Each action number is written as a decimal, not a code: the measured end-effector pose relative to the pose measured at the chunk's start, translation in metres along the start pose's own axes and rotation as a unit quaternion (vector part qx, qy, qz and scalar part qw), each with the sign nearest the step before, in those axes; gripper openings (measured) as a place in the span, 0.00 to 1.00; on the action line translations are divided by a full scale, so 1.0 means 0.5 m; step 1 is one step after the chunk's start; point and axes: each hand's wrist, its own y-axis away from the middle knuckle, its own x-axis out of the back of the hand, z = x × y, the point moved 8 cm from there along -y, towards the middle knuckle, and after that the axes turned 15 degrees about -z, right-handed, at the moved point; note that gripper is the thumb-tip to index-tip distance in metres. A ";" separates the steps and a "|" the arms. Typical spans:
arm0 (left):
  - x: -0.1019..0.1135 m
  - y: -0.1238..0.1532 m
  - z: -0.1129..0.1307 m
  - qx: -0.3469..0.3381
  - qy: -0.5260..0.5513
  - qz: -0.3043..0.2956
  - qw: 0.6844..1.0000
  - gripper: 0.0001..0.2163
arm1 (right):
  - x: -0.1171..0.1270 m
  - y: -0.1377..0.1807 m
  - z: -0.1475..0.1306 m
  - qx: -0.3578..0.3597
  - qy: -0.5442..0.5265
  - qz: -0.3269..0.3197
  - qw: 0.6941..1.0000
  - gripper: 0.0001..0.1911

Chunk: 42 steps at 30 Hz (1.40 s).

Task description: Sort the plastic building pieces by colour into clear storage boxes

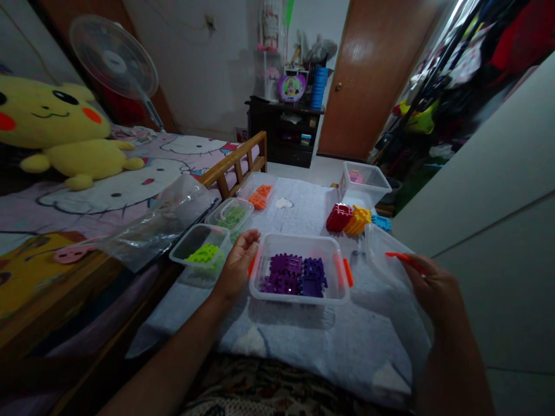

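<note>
In the middle of the cloth-covered table stands a clear plastic box [299, 299] with orange side clips. Purple interlocking toy pieces [286, 264] and dark blue-violet ones [314, 277] lie inside it. My left hand [238, 260] is at the box's left side, fingers curled against the wall by the clip. Off to the right, my right hand [433, 283] grips a translucent plastic lid [385, 254] by its orange-red edge piece. The lid is tilted and held apart from the box; its lower part is hard to make out.
Clear tubs with lime green pieces [203, 253], green pieces [232, 215] and orange pieces [260, 197] line the left side. Red pieces [339, 218], yellow pieces [358, 221] and blue pieces [381, 223] sit before a clear bin [366, 182]. A wooden bed rail [234, 164] borders the left.
</note>
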 end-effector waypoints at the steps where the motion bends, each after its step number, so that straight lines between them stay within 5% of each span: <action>1: 0.002 0.003 -0.004 0.009 -0.003 0.006 1.000 0.22 | 0.016 0.009 -0.019 0.011 -0.001 0.024 1.000 0.17; 5: 0.007 0.014 -0.008 0.029 -0.025 0.018 0.999 0.22 | 0.020 0.023 -0.149 0.097 0.006 0.034 0.995 0.15; 10: 0.003 0.022 0.009 0.034 -0.053 0.011 0.998 0.21 | -0.056 0.022 -0.328 0.229 0.023 -0.029 0.973 0.15; 15: 0.003 0.031 0.017 0.052 -0.077 0.000 0.996 0.21 | -0.133 0.030 -0.417 0.298 0.087 -0.072 0.948 0.14; 22: -0.007 0.030 0.017 0.018 -0.092 -0.024 0.995 0.22 | -0.197 0.041 -0.449 0.288 0.150 -0.124 0.938 0.11; 35: -0.033 0.027 0.003 0.056 0.030 -0.072 0.995 0.26 | -0.226 0.043 -0.466 0.258 0.161 -0.175 0.936 0.10; 42: -0.033 0.022 -0.015 0.084 0.045 -0.084 0.992 0.29 | -0.210 0.055 -0.458 0.273 0.063 -0.197 0.939 0.12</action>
